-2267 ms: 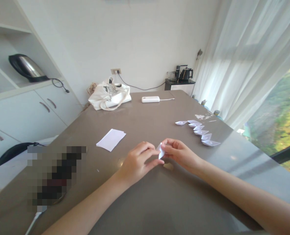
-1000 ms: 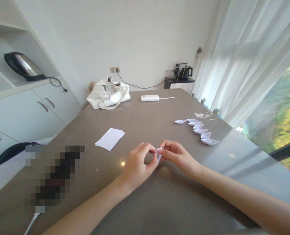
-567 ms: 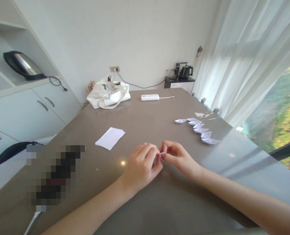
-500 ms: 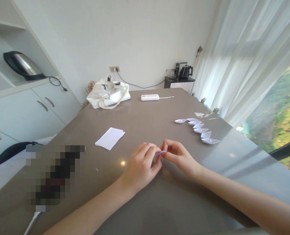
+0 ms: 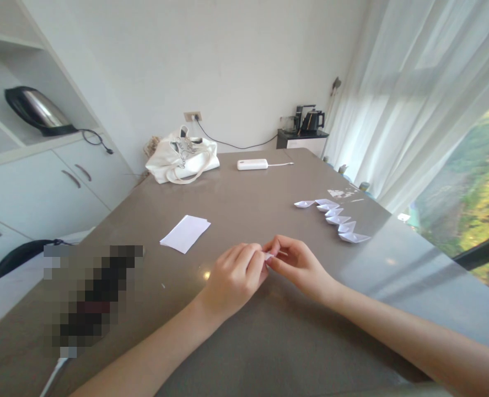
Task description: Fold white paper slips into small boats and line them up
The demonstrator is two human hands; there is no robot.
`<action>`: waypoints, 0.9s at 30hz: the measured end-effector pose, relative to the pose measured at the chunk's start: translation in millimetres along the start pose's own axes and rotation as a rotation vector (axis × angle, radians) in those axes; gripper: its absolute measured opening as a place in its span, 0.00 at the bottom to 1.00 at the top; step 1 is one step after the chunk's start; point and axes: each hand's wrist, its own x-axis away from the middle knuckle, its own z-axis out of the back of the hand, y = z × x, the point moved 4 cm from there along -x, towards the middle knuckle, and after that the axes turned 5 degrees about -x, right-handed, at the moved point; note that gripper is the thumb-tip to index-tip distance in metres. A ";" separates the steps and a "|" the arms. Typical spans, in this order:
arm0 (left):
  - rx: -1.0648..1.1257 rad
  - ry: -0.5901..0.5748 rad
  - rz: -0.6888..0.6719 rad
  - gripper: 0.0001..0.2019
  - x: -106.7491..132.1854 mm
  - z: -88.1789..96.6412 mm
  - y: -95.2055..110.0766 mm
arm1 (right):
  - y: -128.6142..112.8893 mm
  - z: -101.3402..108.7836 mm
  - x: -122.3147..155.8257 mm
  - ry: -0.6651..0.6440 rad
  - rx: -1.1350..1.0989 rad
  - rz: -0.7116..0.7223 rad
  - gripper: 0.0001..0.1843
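Observation:
Between my two hands is a small piece of folded white paper (image 5: 268,256), mostly covered by fingers. My left hand (image 5: 238,273) is closed on its left side, knuckles up. My right hand (image 5: 296,262) pinches the other side between thumb and fingers. To the left lies a stack of white paper sheets (image 5: 185,234). On the right, several folded paper boats (image 5: 338,219) stand in a slanting row.
Toward the back of the brown table (image 5: 244,209) are a white bag (image 5: 182,160) and a white power bank (image 5: 252,164) with a short cable. A pixelated dark object (image 5: 97,298) with a cable lies at the left. Paper scraps (image 5: 341,193) lie by the right edge.
My left hand has rolled inward, its thumb now hidden, and my right fingers have shifted slightly left. Less of the folded paper shows between them. The boats and sheets have stayed put.

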 end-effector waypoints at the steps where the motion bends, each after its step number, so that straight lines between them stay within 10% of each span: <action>1: -0.016 0.010 -0.009 0.03 -0.7 1.1 1.5 | -0.7 -0.9 0.9 0.010 -0.009 0.008 0.09; 9: 0.158 0.007 0.043 0.03 -0.1 1.7 10.0 | -1.0 -0.6 3.7 0.116 -0.025 0.039 0.09; 18: 0.810 -0.289 0.689 0.09 6.6 -21.0 -15.6 | -2.1 5.9 -1.3 0.111 -0.052 0.012 0.09; 27: 0.931 -0.308 0.745 0.13 6.4 -25.1 -19.2 | -6.7 6.7 -1.6 0.102 0.028 0.000 0.09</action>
